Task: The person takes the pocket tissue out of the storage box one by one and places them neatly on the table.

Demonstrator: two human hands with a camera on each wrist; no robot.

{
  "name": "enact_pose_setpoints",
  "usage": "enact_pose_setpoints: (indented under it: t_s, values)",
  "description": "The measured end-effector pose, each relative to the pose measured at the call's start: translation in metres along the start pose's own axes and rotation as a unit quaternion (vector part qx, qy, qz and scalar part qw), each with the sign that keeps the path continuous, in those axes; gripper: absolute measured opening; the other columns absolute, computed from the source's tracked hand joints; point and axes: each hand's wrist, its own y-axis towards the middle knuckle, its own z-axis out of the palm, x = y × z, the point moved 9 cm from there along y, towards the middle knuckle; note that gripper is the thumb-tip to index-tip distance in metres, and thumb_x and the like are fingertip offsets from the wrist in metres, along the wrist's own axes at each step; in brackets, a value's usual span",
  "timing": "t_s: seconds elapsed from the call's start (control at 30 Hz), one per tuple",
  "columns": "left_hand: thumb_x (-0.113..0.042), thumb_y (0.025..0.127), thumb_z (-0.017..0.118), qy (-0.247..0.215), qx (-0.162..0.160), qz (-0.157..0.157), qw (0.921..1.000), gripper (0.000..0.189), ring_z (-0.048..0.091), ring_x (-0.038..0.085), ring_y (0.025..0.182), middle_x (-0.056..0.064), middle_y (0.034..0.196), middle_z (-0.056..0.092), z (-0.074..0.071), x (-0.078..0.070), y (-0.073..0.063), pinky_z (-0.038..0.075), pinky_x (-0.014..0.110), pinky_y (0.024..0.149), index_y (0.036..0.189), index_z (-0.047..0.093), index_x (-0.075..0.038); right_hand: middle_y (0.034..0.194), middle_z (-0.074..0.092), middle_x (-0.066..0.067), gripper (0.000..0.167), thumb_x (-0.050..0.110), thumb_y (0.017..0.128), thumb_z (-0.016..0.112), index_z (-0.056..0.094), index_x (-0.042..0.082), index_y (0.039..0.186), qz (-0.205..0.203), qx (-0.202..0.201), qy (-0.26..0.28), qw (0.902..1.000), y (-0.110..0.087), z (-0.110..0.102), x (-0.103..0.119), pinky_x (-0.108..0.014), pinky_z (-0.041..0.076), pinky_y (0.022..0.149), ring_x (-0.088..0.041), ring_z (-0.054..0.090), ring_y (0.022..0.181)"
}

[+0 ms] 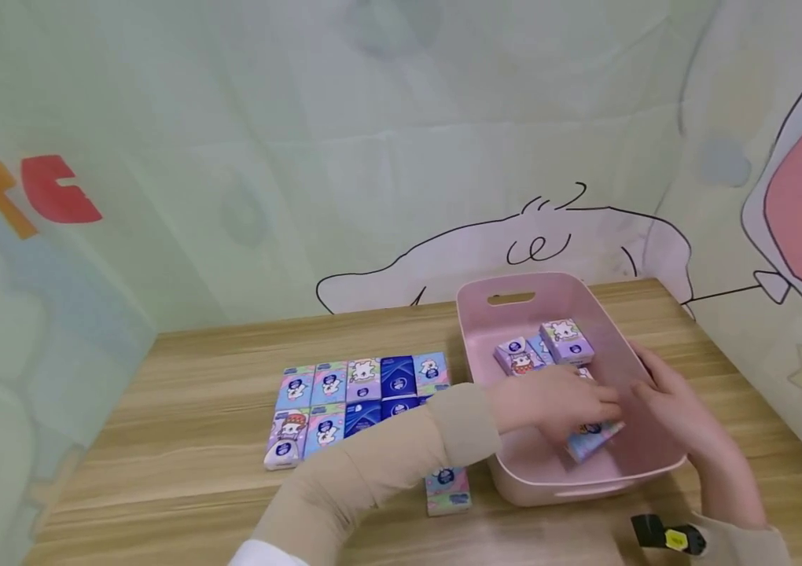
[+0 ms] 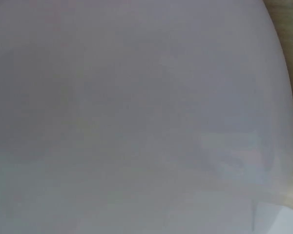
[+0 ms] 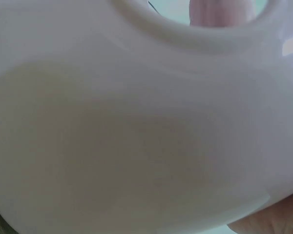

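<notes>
A pink plastic basket (image 1: 613,377) holds several small tissue packs with cartoon prints, such as a purple tissue pack (image 1: 566,339). My left hand (image 1: 560,401) reaches over its left rim and pinches a light-blue tissue pack (image 1: 592,442) inside, partly hidden by the fingers. On the other side, my right hand (image 1: 684,413) grips the basket's right wall at the rim. A smooth basket wall (image 2: 136,112) fills most of the left wrist view. In the right wrist view, the basket wall (image 3: 136,141) has an oval opening at the top, with a finger (image 3: 222,12) visible through it.
To the left of the basket, tissue packs (image 1: 363,381) lie in tidy rows on the wooden table (image 1: 189,440), some hidden under my left forearm. One more tissue pack (image 1: 447,494) sits nearer me. A printed cloth backdrop (image 1: 266,157) hangs behind the table.
</notes>
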Motion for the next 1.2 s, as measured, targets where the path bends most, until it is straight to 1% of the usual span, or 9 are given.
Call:
enact_pose_setpoints:
  t_s: [0.17, 0.27, 0.37, 0.47, 0.6, 0.73, 0.83, 1.0, 1.2]
  values:
    - [-0.050, 0.084, 0.066, -0.033, -0.024, -0.019, 0.9990, 0.079, 0.032, 0.009, 0.142, -0.011, 0.152, 0.034, -0.009, 0.010, -0.014, 0.026, 0.029, 0.120, 0.150, 0.029, -0.027, 0.144, 0.032, -0.038, 0.054, 0.003, 0.100, 0.032, 0.015, -0.004, 0.151, 0.013, 0.008, 0.002, 0.9999, 0.000, 0.002, -0.001, -0.018, 0.041, 0.084, -0.047, 0.042, 0.124]
    - [-0.052, 0.081, 0.068, -0.070, -0.058, -0.037, 0.9952, 0.083, 0.034, 0.009, 0.139, -0.011, 0.149, 0.036, -0.016, 0.019, -0.026, 0.032, 0.028, 0.115, 0.150, 0.030, -0.026, 0.146, 0.031, -0.037, 0.054, 0.004, 0.101, 0.031, 0.015, -0.003, 0.151, 0.016, 0.010, 0.005, 0.9998, 0.000, 0.003, -0.001, -0.017, 0.040, 0.085, -0.047, 0.040, 0.127]
    - [-0.049, 0.079, 0.069, -0.102, -0.117, -0.061, 0.9859, 0.082, 0.041, 0.006, 0.127, -0.007, 0.142, 0.041, -0.026, 0.029, -0.042, 0.037, 0.022, 0.107, 0.148, 0.034, -0.022, 0.146, 0.032, -0.036, 0.054, 0.004, 0.100, 0.033, 0.016, -0.003, 0.151, 0.014, 0.009, 0.007, 0.9998, 0.001, 0.004, 0.000, -0.013, 0.037, 0.082, -0.046, 0.040, 0.126]
    - [-0.045, 0.077, 0.070, -0.126, -0.185, -0.104, 0.9691, 0.082, 0.044, 0.008, 0.119, -0.002, 0.136, 0.045, -0.036, 0.043, -0.065, 0.039, 0.019, 0.103, 0.146, 0.038, -0.016, 0.146, 0.031, -0.037, 0.055, 0.004, 0.100, 0.034, 0.016, -0.003, 0.151, 0.012, 0.008, 0.004, 0.9999, 0.003, 0.004, 0.000, -0.008, 0.036, 0.079, -0.046, 0.041, 0.124]
    - [-0.042, 0.075, 0.073, -0.188, -0.241, -0.172, 0.9365, 0.084, 0.040, 0.013, 0.127, 0.002, 0.139, 0.043, -0.040, 0.062, -0.105, 0.040, 0.023, 0.107, 0.146, 0.037, -0.014, 0.145, 0.032, -0.038, 0.054, 0.003, 0.100, 0.033, 0.017, -0.004, 0.151, 0.001, 0.006, 0.006, 1.0000, 0.004, 0.004, 0.002, -0.004, 0.036, 0.076, -0.046, 0.042, 0.122]
    - [-0.038, 0.076, 0.075, -0.271, -0.269, -0.216, 0.8985, 0.085, 0.038, 0.016, 0.130, 0.003, 0.145, 0.038, -0.034, 0.069, -0.145, 0.042, 0.027, 0.108, 0.148, 0.036, -0.014, 0.146, 0.031, -0.037, 0.054, 0.004, 0.100, 0.032, 0.016, -0.003, 0.151, -0.003, 0.007, 0.008, 0.9999, 0.003, 0.003, 0.002, -0.003, 0.035, 0.077, -0.047, 0.040, 0.123]
    - [-0.036, 0.076, 0.076, -0.310, -0.277, -0.239, 0.8776, 0.085, 0.041, 0.016, 0.127, 0.003, 0.146, 0.035, -0.026, 0.068, -0.171, 0.044, 0.029, 0.106, 0.148, 0.036, -0.013, 0.147, 0.029, -0.037, 0.055, 0.005, 0.100, 0.031, 0.015, -0.002, 0.152, 0.002, 0.008, 0.007, 0.9999, 0.003, 0.002, -0.001, -0.004, 0.033, 0.077, -0.047, 0.038, 0.125]
    - [-0.035, 0.075, 0.077, -0.329, -0.284, -0.281, 0.8557, 0.082, 0.044, 0.015, 0.123, 0.003, 0.143, 0.040, -0.008, 0.064, -0.207, 0.048, 0.033, 0.103, 0.146, 0.040, -0.013, 0.148, 0.029, -0.036, 0.055, 0.006, 0.101, 0.031, 0.014, 0.000, 0.152, 0.006, 0.008, 0.006, 0.9999, 0.003, 0.002, -0.005, -0.005, 0.033, 0.077, -0.047, 0.037, 0.126]
    - [-0.035, 0.071, 0.080, -0.317, -0.296, -0.300, 0.8494, 0.083, 0.045, 0.017, 0.122, 0.005, 0.137, 0.045, 0.009, 0.055, -0.237, 0.047, 0.036, 0.103, 0.143, 0.044, -0.011, 0.148, 0.028, -0.037, 0.054, 0.007, 0.101, 0.031, 0.014, -0.001, 0.152, 0.005, 0.007, 0.004, 1.0000, 0.001, 0.001, -0.006, -0.003, 0.032, 0.076, -0.048, 0.036, 0.125]
